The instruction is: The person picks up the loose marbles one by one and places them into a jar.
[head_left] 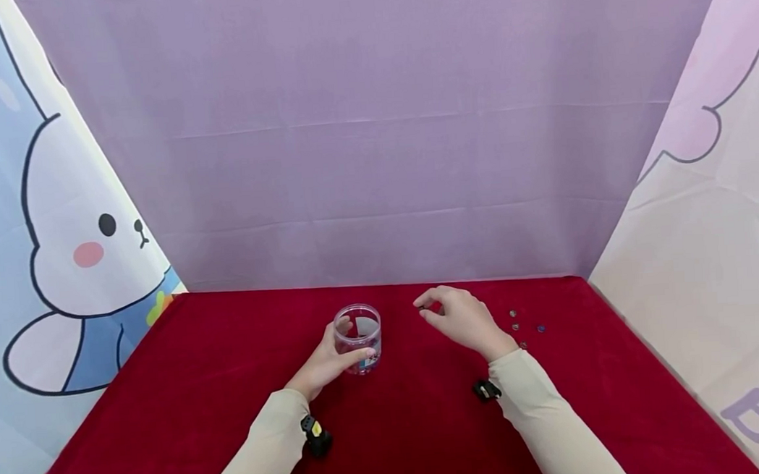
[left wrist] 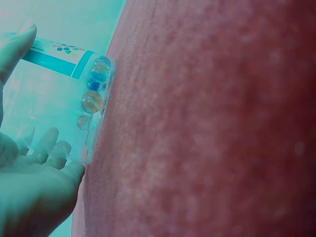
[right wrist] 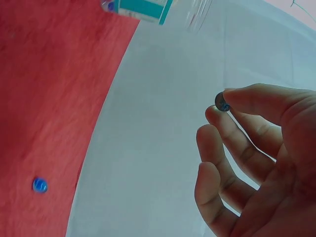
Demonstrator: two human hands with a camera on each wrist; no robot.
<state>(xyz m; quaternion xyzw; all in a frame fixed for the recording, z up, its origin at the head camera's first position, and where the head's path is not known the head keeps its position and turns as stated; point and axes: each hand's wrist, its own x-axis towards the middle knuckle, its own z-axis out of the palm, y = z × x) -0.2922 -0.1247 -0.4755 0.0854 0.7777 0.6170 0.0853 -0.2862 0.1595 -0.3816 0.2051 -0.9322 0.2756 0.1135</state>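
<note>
Right hand (head_left: 464,320) hovers right of jar (head_left: 358,337) — fingers (right wrist: 236,95) pinching dark marble (right wrist: 221,101) at tips. Left hand (head_left: 327,361) wraps jar, upright on red surface (head_left: 167,395), marbles inside.

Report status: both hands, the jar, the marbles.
Left hand grips clear jar, marbles inside. Right hand pinches one marble, beside jar. Loose marbles on red cloth.

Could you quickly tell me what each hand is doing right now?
Left hand: grips the jar.
Right hand: pinches a marble.
</note>
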